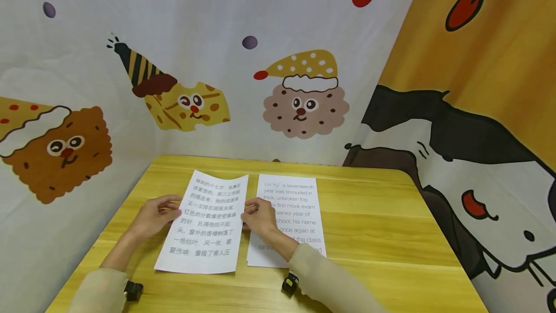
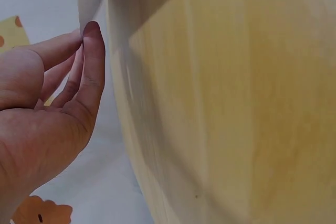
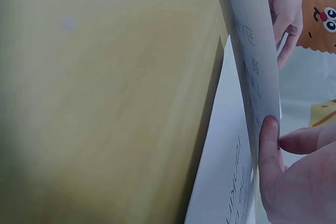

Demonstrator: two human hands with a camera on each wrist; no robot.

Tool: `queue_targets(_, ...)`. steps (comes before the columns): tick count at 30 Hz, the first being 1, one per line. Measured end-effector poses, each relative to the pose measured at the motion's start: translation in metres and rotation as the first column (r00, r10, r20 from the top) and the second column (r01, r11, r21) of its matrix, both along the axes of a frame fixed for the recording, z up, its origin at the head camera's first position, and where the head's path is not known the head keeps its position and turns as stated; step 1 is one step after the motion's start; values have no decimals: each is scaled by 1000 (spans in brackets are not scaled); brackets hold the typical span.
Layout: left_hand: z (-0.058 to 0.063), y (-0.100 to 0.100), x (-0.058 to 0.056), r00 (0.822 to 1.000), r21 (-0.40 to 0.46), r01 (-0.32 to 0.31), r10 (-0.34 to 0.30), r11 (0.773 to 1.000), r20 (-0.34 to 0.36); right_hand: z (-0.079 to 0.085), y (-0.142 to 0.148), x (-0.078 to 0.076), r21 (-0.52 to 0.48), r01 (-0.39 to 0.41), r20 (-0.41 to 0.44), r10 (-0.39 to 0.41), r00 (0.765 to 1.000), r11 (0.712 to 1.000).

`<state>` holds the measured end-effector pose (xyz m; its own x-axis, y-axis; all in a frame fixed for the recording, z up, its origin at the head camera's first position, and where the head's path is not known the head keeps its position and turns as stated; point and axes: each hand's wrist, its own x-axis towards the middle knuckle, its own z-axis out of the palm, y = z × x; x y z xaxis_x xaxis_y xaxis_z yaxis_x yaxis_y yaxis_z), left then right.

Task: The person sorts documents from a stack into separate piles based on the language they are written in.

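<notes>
A white sheet printed with Chinese text [image 1: 204,221] is held between both hands, its upper part raised and slightly bowed. My left hand [image 1: 153,215] pinches its left edge between thumb and fingers; in the left wrist view the left hand [image 2: 58,87] grips a paper edge beside the table's rim. On the opposite edge, my right hand [image 1: 260,216] pinches the same sheet with thumb and index finger, as the right wrist view also shows with the right hand [image 3: 299,177]. Under the right hand and forearm lies a second sheet with English text [image 1: 299,206], partly covered by them.
The yellow wood-grain table [image 1: 382,235] has rounded far corners. A white curtain [image 1: 195,8] with cartoon snacks hangs behind and to the left, and an orange panel with a large cartoon animal [image 1: 491,197] stands at the right. Small black cameras [image 1: 290,284] sit at the wrists.
</notes>
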<state>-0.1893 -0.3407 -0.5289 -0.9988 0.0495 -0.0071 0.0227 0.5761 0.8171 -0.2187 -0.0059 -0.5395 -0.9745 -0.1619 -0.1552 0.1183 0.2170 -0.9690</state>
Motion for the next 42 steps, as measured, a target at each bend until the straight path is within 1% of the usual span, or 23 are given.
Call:
queue_targets(6, -3, -7, 0, 1000, -23, -7, 7, 1000, 15, -1, -6, 1, 5, -14, -3, 14, 1000, 1000)
queue_targets(12, -5, -10, 1, 999, -38, -27, 29, 999, 30, -2, -8, 3, 55, -59, -13, 59, 998, 997)
queue_targets(16, -6, -13, 2, 999, -36, -38, 40, 999, 38, -3, -9, 3, 77, -58, -10, 59, 998, 995)
queue_targets(21, -7, -14, 2, 997, -33, -53, 55, 998, 48, -4, -9, 3, 123, -52, -45, 58, 997, 991)
queue_targets(27, -8, -17, 3, 995, -49, -74, 77, 996, 66, -3, -9, 5, 142, -63, -70, 73, 995, 988)
queue_targets(32, -6, -18, 3, 993, -29, -72, 75, 997, 95, 1, -8, 7, 172, -80, -74, 94, 993, 982)
queue_targets(37, -2, -18, 2, 991, -21, -73, 75, 997, 112, 4, -7, 8, 162, -120, -59, 131, 990, 979)
queue_targets(40, 0, -17, 1, 991, -29, -71, 74, 997, 114, 6, -5, 9, 161, -131, -50, 141, 989, 978)
queue_targets(42, 1, -16, 1, 990, -42, -74, 78, 996, 117, 7, -4, 10, 178, -133, -52, 144, 988, 975)
